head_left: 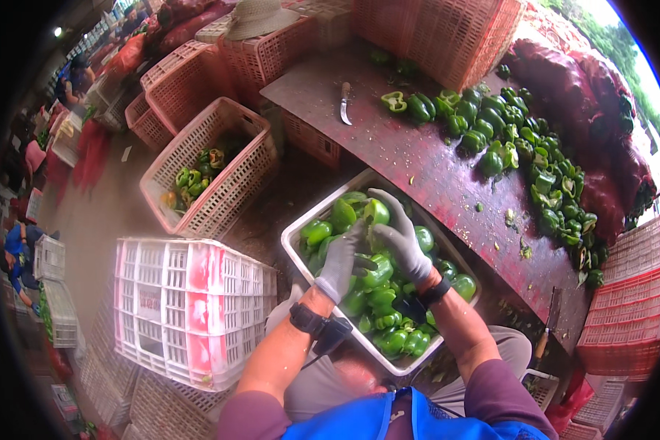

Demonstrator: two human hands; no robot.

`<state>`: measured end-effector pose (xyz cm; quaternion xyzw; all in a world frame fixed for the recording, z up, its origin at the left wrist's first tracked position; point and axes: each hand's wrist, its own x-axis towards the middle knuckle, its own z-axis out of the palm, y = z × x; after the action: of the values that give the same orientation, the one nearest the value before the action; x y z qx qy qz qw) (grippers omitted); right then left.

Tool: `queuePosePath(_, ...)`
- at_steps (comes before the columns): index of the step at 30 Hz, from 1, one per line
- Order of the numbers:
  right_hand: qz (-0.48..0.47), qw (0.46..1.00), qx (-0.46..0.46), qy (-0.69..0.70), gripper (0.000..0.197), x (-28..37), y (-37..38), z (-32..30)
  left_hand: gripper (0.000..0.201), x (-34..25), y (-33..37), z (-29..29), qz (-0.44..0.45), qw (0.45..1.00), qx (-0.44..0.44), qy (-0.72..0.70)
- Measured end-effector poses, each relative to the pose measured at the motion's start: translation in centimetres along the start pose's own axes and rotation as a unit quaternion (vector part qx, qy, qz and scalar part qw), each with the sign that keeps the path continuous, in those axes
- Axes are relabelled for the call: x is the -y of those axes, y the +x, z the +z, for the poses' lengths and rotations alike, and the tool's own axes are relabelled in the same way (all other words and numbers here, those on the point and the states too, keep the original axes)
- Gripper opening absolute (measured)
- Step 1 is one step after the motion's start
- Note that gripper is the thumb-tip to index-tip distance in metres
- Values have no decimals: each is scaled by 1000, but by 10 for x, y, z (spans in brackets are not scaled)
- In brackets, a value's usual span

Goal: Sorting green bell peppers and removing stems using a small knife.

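Observation:
Grey gloves cover both my hands, which meet above a white crate (310, 273) full of green bell peppers. One green bell pepper (376, 212) is raised over the pile between them. Fingers and thumb of my right hand (405, 246) curl around its right side. My left hand (339, 258) comes up from the lower left, its fingers pressed against the pepper's lower left side; part of its grip is hidden. Beneath lie whole and split peppers (392, 341). The crate rests close against my legs.
A dark tabletop (433, 180) on the right bears heaped peppers (543, 172), a curved knife (345, 103) and red net sacks (565, 95). Another knife (544, 341) is at its near edge. A pink crate (220, 198) holds pepper pieces; a white-and-red crate (191, 308) stands left.

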<state>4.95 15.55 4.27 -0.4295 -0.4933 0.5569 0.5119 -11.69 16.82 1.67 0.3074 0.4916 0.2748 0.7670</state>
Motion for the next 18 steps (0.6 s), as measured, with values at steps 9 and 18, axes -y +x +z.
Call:
queuePosePath(9,-304,897,48,-316,84,1,-45,20,37,50,11,-22,57,937,296,-178)
queuePosePath(18,-248,902,-58,-348,77,-2,-36,27,14,12,-29,-7,147,934,317,-79)
